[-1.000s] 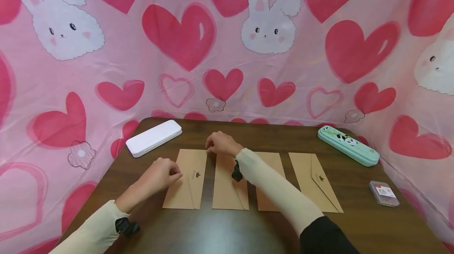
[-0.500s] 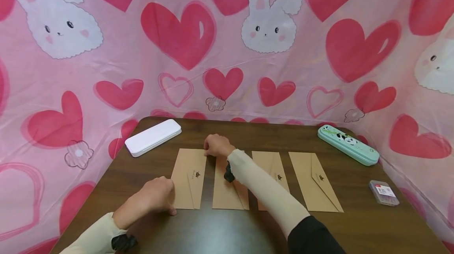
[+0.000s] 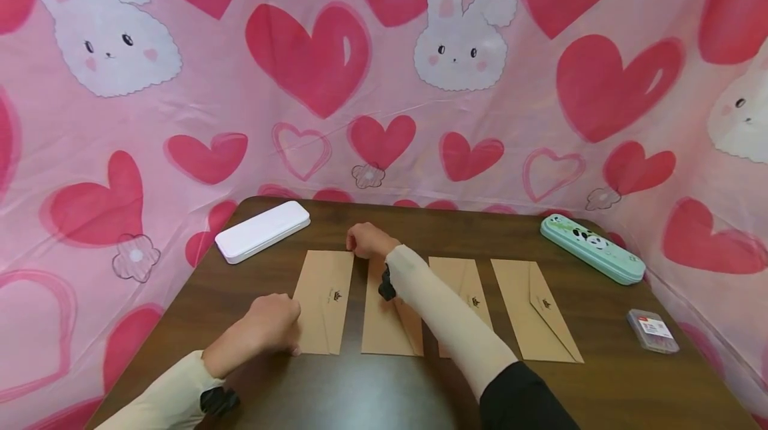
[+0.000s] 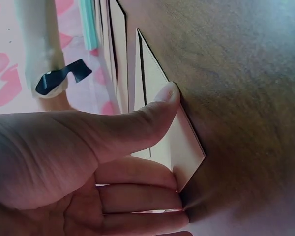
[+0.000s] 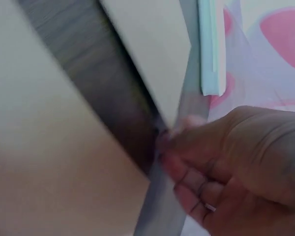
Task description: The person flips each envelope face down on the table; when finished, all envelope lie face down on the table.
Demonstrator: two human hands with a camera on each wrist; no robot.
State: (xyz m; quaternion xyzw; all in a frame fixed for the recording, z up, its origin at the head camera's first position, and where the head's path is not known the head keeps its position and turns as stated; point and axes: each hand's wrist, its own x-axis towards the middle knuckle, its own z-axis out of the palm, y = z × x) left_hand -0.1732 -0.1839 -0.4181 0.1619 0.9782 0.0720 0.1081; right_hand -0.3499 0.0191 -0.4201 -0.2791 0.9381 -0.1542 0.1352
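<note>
Four brown paper envelopes lie side by side on the dark table. My left hand point(image 3: 267, 327) is at the near left corner of the leftmost envelope point(image 3: 321, 303). In the left wrist view its thumb point(image 4: 164, 96) touches the near edge, with the extended fingers point(image 4: 142, 196) along the side. My right hand point(image 3: 369, 241) reaches across to that envelope's far right corner. Its curled thumb and fingertips meet at the corner, blurred in the right wrist view. The right forearm partly covers the second envelope point(image 3: 381, 323) and the third envelope point(image 3: 462, 277).
A white pencil case point(image 3: 264, 230) lies at the back left and a mint panda pencil case point(image 3: 591, 247) at the back right. A small clear plastic box point(image 3: 653, 331) sits at the right. The fourth envelope point(image 3: 534, 310) is right of the others. A pink heart-patterned cloth point(image 3: 336, 150) hangs behind.
My left hand has come down from the envelope's left side to its near left corner. My right hand has shifted slightly left to the far corner, and the forearm uncovers more of the third envelope.
</note>
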